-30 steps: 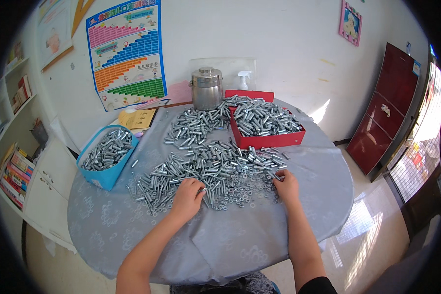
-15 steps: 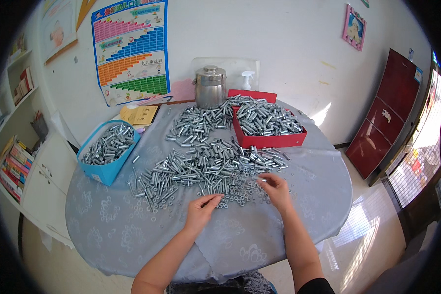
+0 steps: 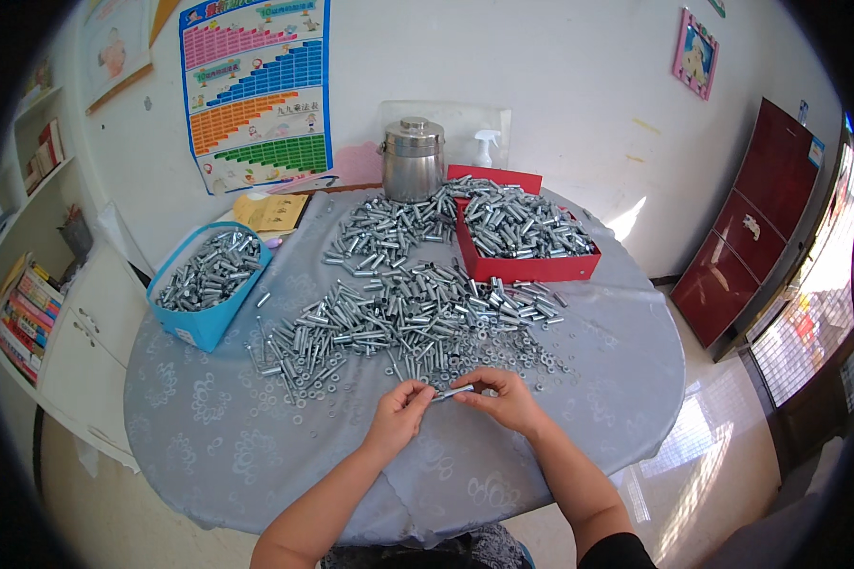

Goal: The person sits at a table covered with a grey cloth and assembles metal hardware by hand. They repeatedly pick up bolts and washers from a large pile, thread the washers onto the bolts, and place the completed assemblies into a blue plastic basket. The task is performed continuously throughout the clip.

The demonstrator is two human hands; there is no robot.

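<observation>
My left hand point(image 3: 398, 417) and my right hand point(image 3: 504, 398) meet near the front of a round table point(image 3: 256, 446) covered in a grey patterned cloth. Between their fingertips they hold one silver metal bolt point(image 3: 454, 390), lying roughly level. Just beyond the hands spreads a big loose pile of silver bolts and washers point(image 3: 399, 318). Small washers lie scattered around the pile's front edge, close to my fingers.
A blue bin point(image 3: 202, 327) full of bolts stands at the left. A red tray point(image 3: 522, 267) heaped with bolts sits at the back right. Behind are a steel pot point(image 3: 413, 158), a spray bottle point(image 3: 486, 149) and a yellow booklet point(image 3: 270, 212). White shelves stand left, a red cabinet point(image 3: 759, 228) right.
Both hands have pulled back from the pile toward me and come together. They now hold a single bolt between them in front of the pile.
</observation>
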